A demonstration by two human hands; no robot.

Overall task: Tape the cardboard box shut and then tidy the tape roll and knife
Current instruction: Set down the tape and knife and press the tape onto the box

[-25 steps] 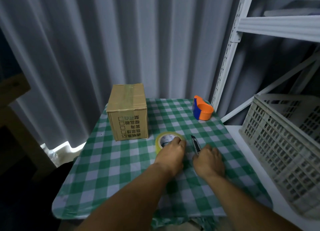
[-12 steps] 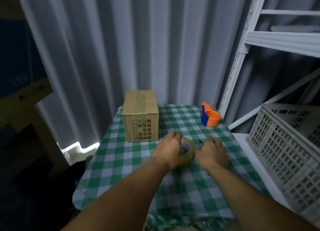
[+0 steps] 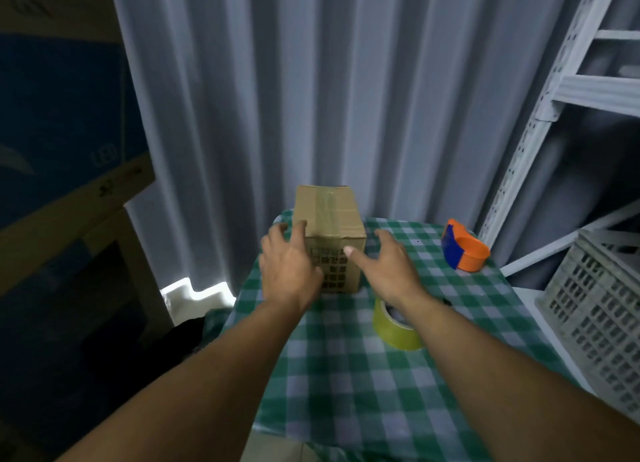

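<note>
A small cardboard box [image 3: 329, 212] stands at the far left of the green checked table [image 3: 363, 385], its top flaps down with a strip of tape along the seam. My left hand [image 3: 289, 267] is spread at the box's left front corner, fingers apart. My right hand [image 3: 384, 264] is spread at its right front, thumb against the printed front face. Neither hand holds anything. The yellow tape roll [image 3: 394, 330] stands on edge on the cloth under my right forearm. Only a dark tip of the knife [image 3: 446, 301] shows beside that forearm.
An orange and blue tape dispenser [image 3: 465, 250] sits at the table's far right. A white slotted crate [image 3: 602, 319] lies on the ledge to the right, below a white metal shelf frame [image 3: 526, 132]. Grey curtains hang behind; large cartons stand at the left.
Both hands left the tape roll and knife and moved forward to either side of the box. The roll now stands on edge on the cloth. The view shifted left.
</note>
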